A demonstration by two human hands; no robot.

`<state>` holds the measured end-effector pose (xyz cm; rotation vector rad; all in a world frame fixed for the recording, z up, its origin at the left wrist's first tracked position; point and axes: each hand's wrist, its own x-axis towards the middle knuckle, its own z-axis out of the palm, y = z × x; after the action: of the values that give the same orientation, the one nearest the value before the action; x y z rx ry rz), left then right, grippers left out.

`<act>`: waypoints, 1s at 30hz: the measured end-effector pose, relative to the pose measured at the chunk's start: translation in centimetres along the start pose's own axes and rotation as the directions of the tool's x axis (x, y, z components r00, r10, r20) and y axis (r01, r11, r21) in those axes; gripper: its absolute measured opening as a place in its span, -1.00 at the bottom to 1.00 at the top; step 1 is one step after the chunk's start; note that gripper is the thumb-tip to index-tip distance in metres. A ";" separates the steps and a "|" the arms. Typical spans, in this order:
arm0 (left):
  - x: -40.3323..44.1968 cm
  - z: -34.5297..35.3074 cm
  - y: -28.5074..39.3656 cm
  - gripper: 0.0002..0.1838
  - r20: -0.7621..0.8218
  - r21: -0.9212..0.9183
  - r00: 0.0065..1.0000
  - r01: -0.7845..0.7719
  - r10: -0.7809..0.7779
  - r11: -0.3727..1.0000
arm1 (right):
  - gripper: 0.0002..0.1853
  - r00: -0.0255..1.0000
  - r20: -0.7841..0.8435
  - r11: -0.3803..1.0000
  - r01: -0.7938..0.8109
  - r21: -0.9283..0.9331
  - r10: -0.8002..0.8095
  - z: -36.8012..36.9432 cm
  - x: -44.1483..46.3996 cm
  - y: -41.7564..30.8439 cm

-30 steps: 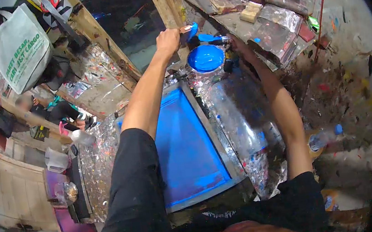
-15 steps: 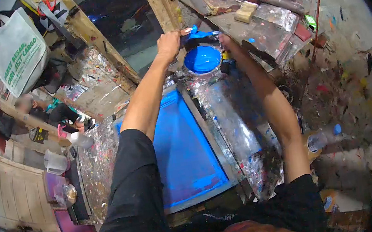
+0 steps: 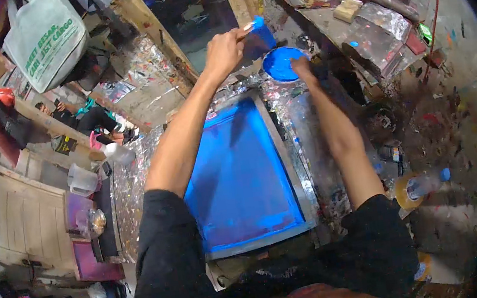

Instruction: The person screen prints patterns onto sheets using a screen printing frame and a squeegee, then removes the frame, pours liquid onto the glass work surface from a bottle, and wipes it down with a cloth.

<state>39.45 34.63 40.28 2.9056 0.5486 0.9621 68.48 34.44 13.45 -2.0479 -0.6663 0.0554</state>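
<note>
My left hand is closed round the pale handle of a squeegee, its blade coated in blue ink, held up beyond the screen frame. My right hand is at the right rim of a tub of blue ink, fingers curled and blurred; whatever they hold is hidden. Nearer my body lies a screen printing frame, its mesh covered with blue, thicker along the edges. The squeegee's lower end hangs close to the tub's far left rim.
A paint-stained table surrounds the frame. Plastic jugs stand on the left, near a seated person. A bag hangs at upper left. Stained boards lie at upper right; a plastic bottle is on the right.
My right hand has come down from the squeegee's end to the ink tub. My left hand still holds the squeegee, now turned with its blade hanging downward. The view has shifted.
</note>
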 end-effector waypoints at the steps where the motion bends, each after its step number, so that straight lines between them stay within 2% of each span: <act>1: -1.6 0.0 -1.2 -0.67 -0.121 -0.013 0.993 0.006 -0.007 1.000 | -0.51 0.988 0.096 0.975 0.139 -0.171 -0.124 -1.7 -1.5 -1.0; 2: -3.6 -0.2 -2.2 -0.67 -0.118 -0.015 0.993 0.011 -0.013 1.000 | -0.46 0.972 0.146 0.945 0.214 -0.246 -0.182 -4.1 -3.5 -3.1; 3: -6.0 -0.4 -3.0 -0.67 -0.180 -0.231 0.959 0.174 -0.218 0.957 | -0.41 0.951 0.196 0.903 0.291 -0.314 -0.239 -6.9 -5.8 -5.6; 4: -8.6 -0.5 -3.1 -0.67 -0.194 -0.446 0.881 0.312 -0.431 0.839 | -0.35 0.924 0.244 0.852 0.369 -0.373 -0.294 -9.7 -8.1 -8.1; 5: -11.5 -0.4 -2.3 -0.67 -0.183 -0.455 0.869 0.339 -0.459 0.823 | -0.30 0.917 0.340 0.930 0.296 -0.220 -0.211 -11.7 -12.4 -12.0; 6: -14.4 -0.5 -1.0 -0.66 -0.068 -0.774 0.774 0.357 -0.629 0.522 | -0.25 0.837 0.539 0.958 0.223 -0.182 -0.092 -12.0 -15.2 -13.7; 7: -17.4 -0.7 0.4 -0.62 0.097 -0.950 0.667 0.282 -0.738 0.130 | -0.26 0.778 0.623 0.973 -0.069 0.221 -0.087 -11.1 -19.3 -14.5; 8: -19.8 -0.3 3.3 -0.63 0.119 -0.983 0.604 0.182 -0.788 -0.009 | -0.26 0.695 0.712 0.755 -0.412 0.510 -0.101 -9.9 -23.6 -14.7; 9: -22.6 0.3 5.8 -0.63 0.221 -0.975 0.571 0.133 -0.790 -0.177 | -0.28 0.800 0.556 0.623 -0.321 0.713 -0.225 -8.2 -26.7 -14.8; 10: -26.0 2.0 7.7 -0.63 0.279 -0.944 0.639 0.043 -0.717 -0.328 | -0.28 0.876 0.371 0.449 -0.211 0.869 -0.308 -6.6 -30.0 -15.4; 11: -29.1 2.6 10.0 -0.59 0.322 -0.907 0.709 0.040 -0.628 -0.419 | -0.34 0.885 0.382 0.507 -0.209 0.836 -0.266 -8.2 -32.6 -17.1; 12: -32.0 0.6 12.9 -0.58 0.495 -0.839 0.660 0.195 -0.565 -0.508 | -0.40 0.898 0.384 0.567 -0.205 0.798 -0.215 -11.2 -34.3 -18.7; 13: -36.4 -0.3 13.2 -0.59 0.520 -0.854 0.743 0.455 -0.422 -0.251 | -0.45 0.858 0.469 0.721 -0.189 0.667 -0.209 -13.0 -35.4 -19.3; 14: -41.2 -1.9 12.5 -0.60 0.585 -0.783 0.772 0.617 -0.248 0.073 | -0.47 0.831 0.518 0.791 -0.175 0.587 -0.200 -13.4 -36.4 -18.5; 15: -45.0 -4.5 11.2 -0.63 0.601 -0.643 0.695 0.713 -0.395 0.278 | -0.50 0.802 0.566 0.852 -0.152 0.501 -0.190 -13.9 -37.4 -17.6; 16: -48.3 -7.3 8.8 -0.64 0.571 -0.439 0.632 0.774 -0.523 0.456 | -0.51 0.679 0.590 0.874 0.163 0.458 -0.436 -13.8 -38.1 -16.0; 17: -51.3 -9.1 5.7 -0.67 0.478 -0.350 0.383 0.908 -0.790 0.229 | -0.51 0.479 0.615 0.774 0.473 0.421 -0.627 -14.0 -38.8 -15.4; 18: -54.8 -9.8 1.8 -0.70 0.161 -0.257 0.332 0.923 -0.929 0.285 | -0.43 0.335 0.810 0.849 0.406 0.338 -0.482 -15.2 -41.5 -17.4; 19: -55.6 -12.7 -0.5 -0.65 -0.013 -0.133 0.334 0.934 -0.943 0.333 | -0.41 0.183 0.893 0.715 0.673 0.192 -0.412 -14.3 -43.4 -15.6; 20: -61.5 -10.9 -6.6 -0.52 -0.182 0.008 0.344 0.937 -0.921 0.348 | -0.45 0.041 0.950 0.686 0.702 0.192 -0.308 -13.5 -46.0 -14.9; 21: -65.2 -9.8 -9.8 -0.43 -0.273 0.177 0.323 0.943 -0.906 0.282 | -0.46 -0.006 0.935 0.607 0.759 0.235 -0.354 -14.2 -48.9 -15.9; 22: -67.2 -8.9 -11.7 -0.33 -0.362 0.329 0.313 0.924 -0.878 0.194 | -0.47 -0.096 0.913 0.459 0.840 0.289 -0.398 -13.9 -50.6 -14.8; 23: -67.6 -7.9 -12.1 -0.33 -0.368 0.311 0.310 0.930 -0.877 0.198 | -0.49 -0.093 0.923 0.376 0.894 0.243 -0.373 -14.2 -52.5 -14.1; 24: -67.6 -7.0 -12.1 -0.27 -0.374 0.400 0.259 0.911 -0.891 0.097 | -0.47 -0.063 0.956 0.445 0.875 0.191 -0.287 -14.4 -53.5 -14.7; 25: -67.0 -6.5 -12.2 -0.22 -0.389 0.480 0.211 0.877 -0.897 -0.002 | -0.45 -0.097 0.919 0.370 0.895 0.248 -0.383 -14.3 -54.1 -12.2; 27: -64.5 -6.8 -11.3 -0.18 -0.375 0.474 0.106 0.876 -0.921 -0.092 | -0.44 -0.184 0.839 0.201 0.924 0.326 -0.512 -13.8 -54.4 -8.4; 28: -64.1 -6.8 -11.3 -0.19 -0.391 0.472 0.123 0.877 -0.912 -0.084 | -0.48 -0.183 0.851 0.320 0.871 0.372 -0.491 -14.2 -53.8 -11.3; 30: -64.2 -6.5 -11.5 -0.20 -0.408 0.467 0.141 0.881 -0.902 -0.073 | -0.49 -0.187 0.834 0.378 0.824 0.421 -0.520 -12.1 -49.5 -16.1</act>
<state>-15.92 23.06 7.14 1.7692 2.7793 0.4244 23.03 7.83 22.15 -1.3072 -2.7099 0.5527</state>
